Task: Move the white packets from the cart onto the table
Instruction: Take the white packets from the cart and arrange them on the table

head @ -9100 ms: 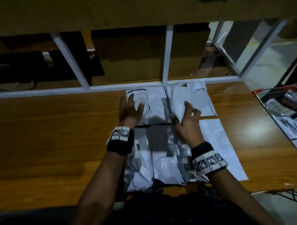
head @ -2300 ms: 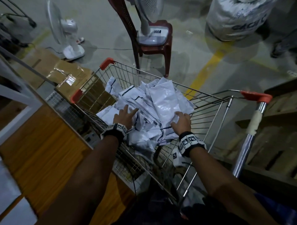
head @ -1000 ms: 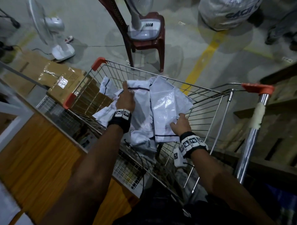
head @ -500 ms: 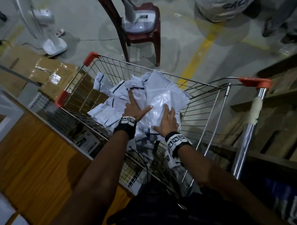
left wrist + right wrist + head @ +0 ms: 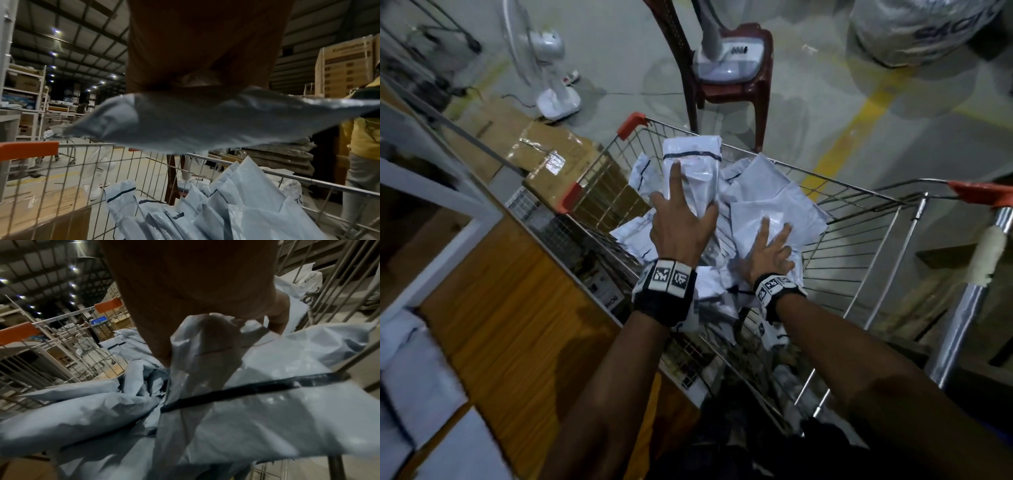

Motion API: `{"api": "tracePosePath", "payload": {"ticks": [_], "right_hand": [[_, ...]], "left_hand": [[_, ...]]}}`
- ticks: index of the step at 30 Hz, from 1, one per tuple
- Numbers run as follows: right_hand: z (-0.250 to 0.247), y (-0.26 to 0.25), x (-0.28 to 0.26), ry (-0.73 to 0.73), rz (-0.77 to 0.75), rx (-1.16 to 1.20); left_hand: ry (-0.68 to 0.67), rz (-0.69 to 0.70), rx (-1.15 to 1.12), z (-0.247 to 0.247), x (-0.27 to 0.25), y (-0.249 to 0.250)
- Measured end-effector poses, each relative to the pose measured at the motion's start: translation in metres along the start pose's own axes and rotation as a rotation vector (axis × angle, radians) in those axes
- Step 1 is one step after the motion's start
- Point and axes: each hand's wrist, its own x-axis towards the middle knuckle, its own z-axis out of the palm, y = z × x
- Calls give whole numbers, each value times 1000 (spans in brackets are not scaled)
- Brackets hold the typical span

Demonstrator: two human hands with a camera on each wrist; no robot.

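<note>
I stand over the wire shopping cart with orange corner guards (image 5: 852,246), which sits just right of the wooden table with a white frame (image 5: 517,308); most of the crumpled white plastic packets with dark seal strips (image 5: 774,205) are heaped inside the cart, and a few more already lie on the table at the near left. My left hand (image 5: 681,222) holds one flat white packet (image 5: 693,164) raised above the heap, thumb underneath, index finger laid straight up its face, the other fingers curled around its edge. My right hand (image 5: 768,255) is lower and to the right, fingers spread on the top of the pile while, in the wrist view, thumb and fingers pinch a fold of a packet (image 5: 205,344).

To do this well, I judge I should gather several packets against the one I hold, clamp the stack between both palms so the slippery film cannot slide, lift clear of the cart's wire rim, then swing left to the table and lay them flat beside the others.

Half a second ago both hands were pressing flat and splayed on the pile; since then my left has risen with its packet, and my right has shifted right and begun pinching
</note>
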Motion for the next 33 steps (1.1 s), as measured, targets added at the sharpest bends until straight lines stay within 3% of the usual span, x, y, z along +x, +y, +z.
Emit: {"api": "tracePosePath", "payload": {"ticks": [6,11,16,28,33], "right_hand": [[-23,4,-9,26,-52,115],[-63,-9,-52,257,-199,319],[-107,-21,-116,433,-387,358],[-126,-6,-227,417,-577,321],[-128,-17,-258,332,-729,328]], "left_hand": [[-22,-73,-67,-27,-41,-20],[-12,-95,-75,-53,-67,-29],[85,-25,-41,-75,-97,-34],[209,71,-234,-109,-179,-70],[350,42,-278,-129,-219,-86]]}}
